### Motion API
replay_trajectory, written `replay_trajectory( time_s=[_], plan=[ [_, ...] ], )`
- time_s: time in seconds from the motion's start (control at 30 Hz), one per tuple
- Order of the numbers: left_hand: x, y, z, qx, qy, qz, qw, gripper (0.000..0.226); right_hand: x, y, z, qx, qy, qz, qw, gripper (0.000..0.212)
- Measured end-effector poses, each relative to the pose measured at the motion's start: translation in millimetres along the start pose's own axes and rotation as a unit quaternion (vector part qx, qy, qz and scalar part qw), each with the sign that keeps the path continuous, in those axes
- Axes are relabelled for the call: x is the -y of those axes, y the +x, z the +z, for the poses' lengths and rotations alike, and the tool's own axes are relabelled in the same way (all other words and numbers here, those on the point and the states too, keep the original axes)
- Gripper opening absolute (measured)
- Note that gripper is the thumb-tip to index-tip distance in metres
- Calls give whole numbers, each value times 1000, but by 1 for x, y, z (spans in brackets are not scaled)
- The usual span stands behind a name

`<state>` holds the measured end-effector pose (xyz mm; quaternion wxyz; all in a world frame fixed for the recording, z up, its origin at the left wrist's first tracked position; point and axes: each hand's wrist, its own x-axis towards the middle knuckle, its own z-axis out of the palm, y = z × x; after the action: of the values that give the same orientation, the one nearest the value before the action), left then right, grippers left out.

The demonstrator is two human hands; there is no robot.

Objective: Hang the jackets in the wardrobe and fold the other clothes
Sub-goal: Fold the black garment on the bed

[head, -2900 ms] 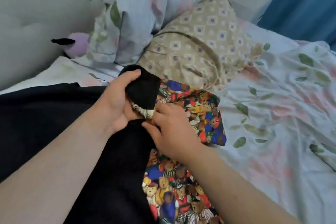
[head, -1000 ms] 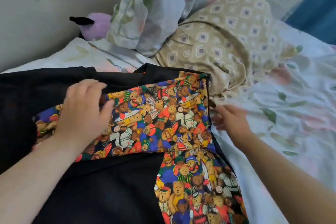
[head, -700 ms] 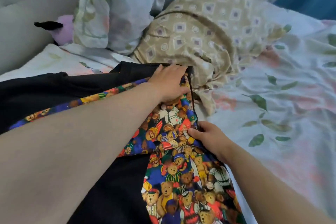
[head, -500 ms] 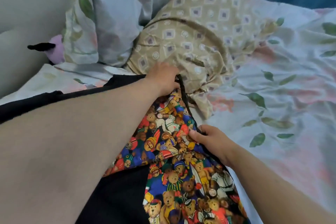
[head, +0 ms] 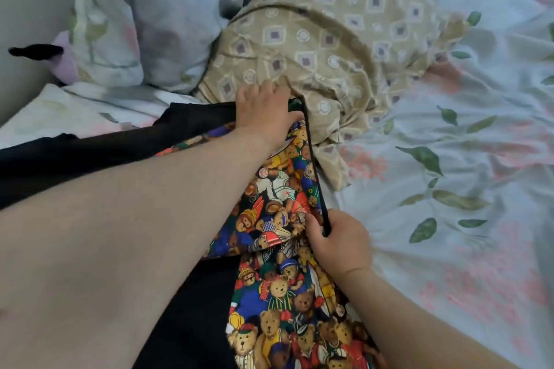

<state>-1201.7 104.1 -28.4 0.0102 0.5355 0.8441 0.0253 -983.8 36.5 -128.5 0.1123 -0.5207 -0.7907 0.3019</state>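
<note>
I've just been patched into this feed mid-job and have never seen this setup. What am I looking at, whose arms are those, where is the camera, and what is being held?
There is no machine here: a person is working with two bare hands. The single picture comes from a camera worn on the person's head. It looks forward and down, so both arms enter from the bottom edge.

The surface is a floral bed sheet. On it lies a black garment with a teddy-bear print.

The left hand rests on the garment's far corner with its fingers fairly straight, right beside a beige patterned pillow. The right hand pinches the garment's black edge, closer to the person.

A floral pillow and a purple soft toy sit at the back left.
</note>
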Motion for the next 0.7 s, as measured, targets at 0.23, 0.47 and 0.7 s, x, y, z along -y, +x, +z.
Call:
replay_trajectory(
  time_s=[0.23, 0.47, 0.7],
  plan=[
    [89, -200, -2, -77, -51, -11, 996, 66, 2, -2, 3, -10, -21, -2, 1000, 40],
    [244, -280, -6, -1, 110, -263, 958, 79, 5, -2, 5, -29, -57, -11, 998, 40],
    [271, -250, 34, 61, 125, -230, 963, 84, 9, -3, 4, -45, -97, -5, 994, 38]
  ],
)
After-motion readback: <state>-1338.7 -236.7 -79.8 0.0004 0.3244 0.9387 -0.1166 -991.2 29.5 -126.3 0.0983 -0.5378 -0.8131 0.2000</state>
